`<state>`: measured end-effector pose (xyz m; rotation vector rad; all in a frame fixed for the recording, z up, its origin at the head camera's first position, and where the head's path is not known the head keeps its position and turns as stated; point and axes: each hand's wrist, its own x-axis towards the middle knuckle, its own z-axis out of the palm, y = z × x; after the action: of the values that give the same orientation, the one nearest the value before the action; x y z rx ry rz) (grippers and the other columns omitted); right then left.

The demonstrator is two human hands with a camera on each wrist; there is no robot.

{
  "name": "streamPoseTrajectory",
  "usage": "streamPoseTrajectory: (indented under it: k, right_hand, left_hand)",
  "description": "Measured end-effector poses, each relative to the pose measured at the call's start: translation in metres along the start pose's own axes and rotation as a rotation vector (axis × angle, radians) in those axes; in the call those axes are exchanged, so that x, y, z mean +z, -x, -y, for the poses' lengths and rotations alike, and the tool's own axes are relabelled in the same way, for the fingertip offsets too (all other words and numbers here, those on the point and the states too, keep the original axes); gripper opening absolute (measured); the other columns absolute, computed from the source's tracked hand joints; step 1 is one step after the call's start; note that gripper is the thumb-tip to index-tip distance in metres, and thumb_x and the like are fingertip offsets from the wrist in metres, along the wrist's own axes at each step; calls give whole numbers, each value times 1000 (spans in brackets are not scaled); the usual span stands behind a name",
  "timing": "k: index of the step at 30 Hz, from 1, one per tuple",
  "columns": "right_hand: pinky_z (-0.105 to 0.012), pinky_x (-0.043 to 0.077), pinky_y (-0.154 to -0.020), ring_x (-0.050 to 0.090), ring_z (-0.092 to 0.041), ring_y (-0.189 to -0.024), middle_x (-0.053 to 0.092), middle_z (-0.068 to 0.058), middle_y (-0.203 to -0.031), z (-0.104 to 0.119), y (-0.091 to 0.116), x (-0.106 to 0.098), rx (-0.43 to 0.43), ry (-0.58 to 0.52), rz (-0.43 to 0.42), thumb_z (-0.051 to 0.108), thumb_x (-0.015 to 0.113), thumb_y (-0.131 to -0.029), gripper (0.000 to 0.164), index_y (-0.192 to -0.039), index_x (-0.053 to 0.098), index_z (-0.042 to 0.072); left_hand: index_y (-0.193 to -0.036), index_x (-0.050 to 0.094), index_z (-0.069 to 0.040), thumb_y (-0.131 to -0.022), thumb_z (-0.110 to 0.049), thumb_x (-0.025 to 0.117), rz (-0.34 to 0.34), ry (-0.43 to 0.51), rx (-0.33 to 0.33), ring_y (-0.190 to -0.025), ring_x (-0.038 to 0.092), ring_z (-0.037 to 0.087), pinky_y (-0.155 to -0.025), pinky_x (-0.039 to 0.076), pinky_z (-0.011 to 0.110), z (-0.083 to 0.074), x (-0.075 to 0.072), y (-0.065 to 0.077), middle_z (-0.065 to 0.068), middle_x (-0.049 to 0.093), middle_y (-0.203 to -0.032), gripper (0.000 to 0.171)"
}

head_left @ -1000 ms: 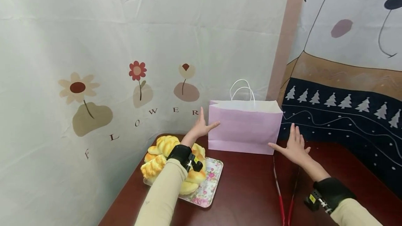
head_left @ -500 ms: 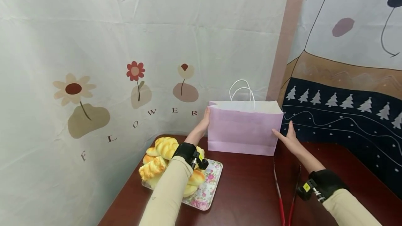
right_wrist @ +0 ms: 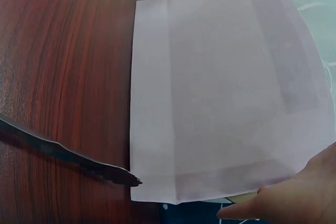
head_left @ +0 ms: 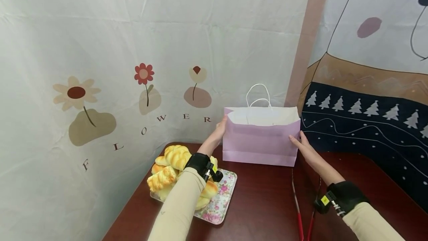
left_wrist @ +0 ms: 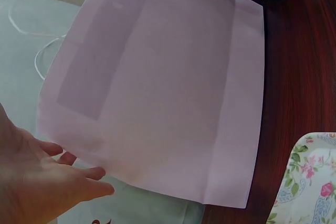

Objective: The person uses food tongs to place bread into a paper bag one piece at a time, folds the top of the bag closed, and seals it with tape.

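A lilac paper carrier bag [head_left: 260,144] stands upright at the back of the table, its white-lined mouth open and its white cord handles [head_left: 258,88] raised. My left hand [head_left: 219,129] is at the bag's left side, fingers extended along the edge. In the left wrist view the left fingertips [left_wrist: 100,179] lie right at that edge. My right hand [head_left: 305,148] is at the opposite side, thumb toward the front corner and fingers straight. The right wrist view shows part of the right hand [right_wrist: 294,198] beside the edge; its other fingers are mostly hidden.
A floral tray [head_left: 225,196] piled with bread [head_left: 177,157] sits on the left, partly under my left forearm. Metal tongs with red handles [head_left: 300,222] lie in front of the bag's right side, below my right forearm. A printed cloth wall [head_left: 187,47] stands behind the dark red table [head_left: 260,203].
Both hands have moved inward from beside the bag to its two sides. The bag's mouth shows wider, with more of the white inside visible.
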<state>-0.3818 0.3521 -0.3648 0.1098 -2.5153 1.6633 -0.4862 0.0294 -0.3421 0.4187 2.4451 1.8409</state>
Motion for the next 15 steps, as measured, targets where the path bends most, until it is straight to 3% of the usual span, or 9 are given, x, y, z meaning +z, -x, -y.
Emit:
streamPoseTrajectory:
  k: [3,6,8,12,15]
  right_hand:
    - [-63,2,-122,-5,-50,-151,-22,-31,-160,-2,2,-2,23,43,12,48,37,-104,94,-152,-27,-1]
    - [-66,6,-120,1,-52,-150,-16,-32,-162,-4,5,-3,15,55,14,47,37,-104,91,-154,-24,2]
    - [-67,7,-119,1,-53,-150,-15,-33,-162,-5,7,-4,13,59,18,47,36,-105,89,-155,-23,2]
    - [-66,6,-120,-2,-51,-150,-15,-32,-162,-7,11,-6,10,39,29,44,38,-106,88,-154,-23,1]
    - [-66,4,-120,-3,-51,-151,-14,-32,-162,-7,15,-7,2,29,36,42,39,-106,87,-155,-21,1]
  left_hand:
    - [-159,26,-13,-95,-75,31,-34,-106,80,-152,21,34,-122,24,50,43,0,-41,18,18,-163,90]
    - [-157,32,-12,-93,-70,46,-71,-191,139,-143,38,33,-114,39,45,76,-1,-72,20,28,-157,88]
    - [-155,34,-9,-97,-54,55,-80,-202,132,-139,44,33,-111,43,45,63,-3,-58,21,34,-154,77]
    - [-148,43,1,-100,-17,60,-130,-215,105,-132,53,37,-105,48,46,15,-3,-5,25,47,-146,54]
    - [-139,54,3,-98,-9,61,-214,-247,122,-125,60,36,-101,52,46,-1,0,17,23,60,-136,43]
